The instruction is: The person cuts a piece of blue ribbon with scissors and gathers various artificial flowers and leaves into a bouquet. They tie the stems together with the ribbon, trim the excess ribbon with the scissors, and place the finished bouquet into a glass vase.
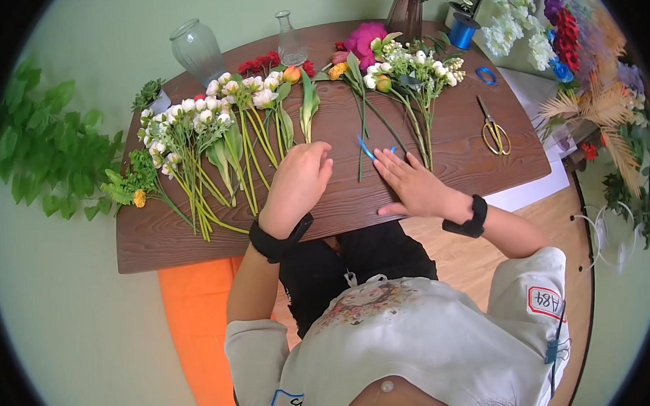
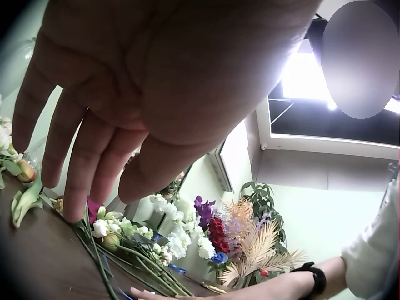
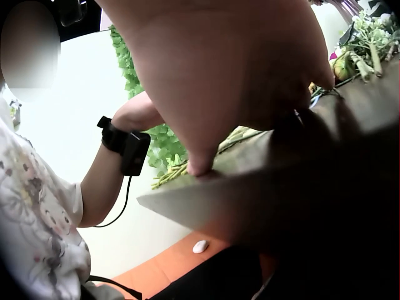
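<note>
— On the table [image 1: 440, 170], near the front edge, where are the hands?
— The left hand [image 1: 300, 182] hovers over the wood, fingers loosely bent, holding nothing. The right hand [image 1: 411, 183] lies flat, fingers straight, beside a blue tie [image 1: 366, 150].
— And the flowers?
— A green stem [image 1: 361, 140] lies between the hands, touching the tie. White flowers [image 1: 191, 129] lie left; scissors [image 1: 493, 130] lie right.

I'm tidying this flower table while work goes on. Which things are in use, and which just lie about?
In use: left hand, right hand, blue ribbon piece, single green stem.

Lying about: gold scissors, blue ribbon spool, two glass vases, white flower bunch.
</note>
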`<state>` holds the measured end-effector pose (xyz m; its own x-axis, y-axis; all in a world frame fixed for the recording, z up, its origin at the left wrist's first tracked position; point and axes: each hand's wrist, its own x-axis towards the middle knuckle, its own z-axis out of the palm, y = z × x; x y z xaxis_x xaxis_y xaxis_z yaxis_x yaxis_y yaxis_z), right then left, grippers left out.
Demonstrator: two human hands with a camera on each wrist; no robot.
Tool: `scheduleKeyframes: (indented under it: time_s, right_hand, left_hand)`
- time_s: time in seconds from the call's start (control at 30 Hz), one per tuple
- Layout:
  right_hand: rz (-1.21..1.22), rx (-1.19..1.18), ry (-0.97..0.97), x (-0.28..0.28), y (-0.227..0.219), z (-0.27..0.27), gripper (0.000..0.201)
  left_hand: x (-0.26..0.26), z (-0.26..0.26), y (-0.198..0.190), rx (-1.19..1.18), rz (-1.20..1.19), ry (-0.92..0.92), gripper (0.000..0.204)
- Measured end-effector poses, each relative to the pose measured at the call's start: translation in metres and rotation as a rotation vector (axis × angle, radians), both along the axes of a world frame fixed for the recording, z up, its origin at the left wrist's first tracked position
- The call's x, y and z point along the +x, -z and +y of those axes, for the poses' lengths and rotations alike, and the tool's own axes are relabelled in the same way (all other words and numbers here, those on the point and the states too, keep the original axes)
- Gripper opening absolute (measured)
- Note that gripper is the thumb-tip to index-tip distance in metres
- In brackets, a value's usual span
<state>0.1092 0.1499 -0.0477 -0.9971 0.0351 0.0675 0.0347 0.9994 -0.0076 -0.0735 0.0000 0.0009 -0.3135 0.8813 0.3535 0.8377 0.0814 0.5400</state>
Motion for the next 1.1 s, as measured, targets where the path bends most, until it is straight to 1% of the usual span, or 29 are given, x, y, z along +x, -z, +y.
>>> scheduleKeyframes:
  time_s: [0.03, 0.1, 0.13, 0.17, 0.23, 0.27, 0.3, 0.37, 0.4, 0.47, 0.6, 0.67, 0.7, 0.77, 0.8, 0.87, 0.9, 0.93, 0.97, 1.0, 1.03, 1.07, 1.1]
  right_hand:
    - [0.001, 0.001, 0.004, 0.008, -0.001, -0.003, 0.082]
    - [-0.006, -0.026, -0.054, 0.022, -0.005, -0.010, 0.086]
    - [0.027, 0.009, -0.070, 0.030, -0.007, -0.015, 0.074]
    - [0.027, 0.010, -0.066, 0.035, -0.001, -0.014, 0.074]
    - [0.176, 0.055, -0.145, 0.045, 0.017, -0.010, 0.057]
    - [0.313, -0.073, -0.155, 0.048, 0.016, -0.014, 0.042]
    - [0.311, -0.073, -0.147, 0.052, 0.017, -0.012, 0.042]
    - [0.347, -0.035, -0.253, 0.058, 0.021, -0.006, 0.036]
    - [0.347, -0.036, -0.248, 0.061, 0.023, -0.007, 0.036]
    - [0.430, -0.122, -0.268, 0.064, 0.026, -0.007, 0.032]
    - [0.452, -0.195, -0.276, 0.066, 0.025, -0.008, 0.028]
    - [0.475, -0.277, -0.229, 0.067, 0.027, -0.009, 0.029]
    - [0.479, -0.270, -0.226, 0.067, 0.029, -0.008, 0.029]
    - [0.586, -0.354, -0.112, 0.064, 0.028, -0.009, 0.029]
    - [0.589, -0.347, -0.108, 0.065, 0.020, -0.004, 0.029]
    - [0.690, -0.265, -0.018, 0.065, -0.004, 0.017, 0.029]
    - [0.675, -0.074, 0.111, 0.067, -0.010, 0.038, 0.031]
    - [0.804, -0.408, 0.186, 0.070, -0.011, 0.068, 0.035]
    - [0.783, -0.351, 0.380, 0.072, -0.041, 0.075, 0.029]
    - [0.899, -0.173, 0.280, 0.075, -0.057, 0.098, 0.041]
    - [0.857, -0.245, 0.419, 0.085, -0.041, 0.159, 0.038]
    - [0.804, -0.200, 0.482, 0.095, -0.042, 0.189, 0.034]
    - [0.673, -0.014, 0.583, 0.103, -0.046, 0.206, 0.030]
  left_hand:
    - [0.002, 0.000, 0.001, 0.001, -0.004, 0.012, 0.019]
    - [0.007, 0.001, 0.002, 0.011, -0.018, 0.028, 0.019]
    - [0.009, 0.002, 0.002, 0.019, -0.033, 0.039, 0.019]
    - [0.011, 0.003, 0.002, 0.020, -0.033, 0.044, 0.019]
    - [0.016, 0.005, 0.001, 0.002, -0.008, 0.062, 0.018]
    - [0.018, 0.007, 0.003, 0.001, -0.009, 0.069, 0.018]
    - [0.020, 0.009, 0.006, 0.007, -0.003, 0.076, 0.018]
    - [0.026, 0.012, 0.006, 0.013, 0.003, 0.087, 0.018]
    - [0.029, 0.012, 0.004, 0.006, -0.010, 0.096, 0.018]
    - [0.034, 0.013, 0.002, 0.000, -0.021, 0.108, 0.018]
    - [0.036, 0.014, 0.001, 0.001, -0.025, 0.110, 0.018]
    - [0.035, 0.013, 0.002, 0.006, -0.010, 0.109, 0.018]
    - [0.033, 0.013, 0.003, 0.009, -0.007, 0.096, 0.018]
    - [0.031, 0.012, 0.004, 0.016, -0.005, 0.094, 0.018]
    - [0.030, 0.011, 0.003, 0.013, -0.030, 0.091, 0.019]
    - [0.025, 0.009, 0.002, 0.001, -0.040, 0.062, 0.019]
    - [0.022, 0.008, -0.001, 0.003, -0.036, 0.058, 0.019]
    - [0.020, 0.006, -0.006, -0.051, -0.082, 0.025, 0.018]
    - [0.017, 0.004, -0.009, -0.106, -0.129, -0.010, 0.017]
    - [0.013, 0.002, -0.010, -0.106, -0.127, -0.020, 0.017]
    - [0.009, 0.000, -0.009, -0.075, -0.109, -0.035, 0.017]
    - [0.006, -0.002, -0.008, -0.044, -0.091, -0.051, 0.018]
    - [0.003, -0.004, -0.006, -0.044, -0.091, -0.066, 0.018]
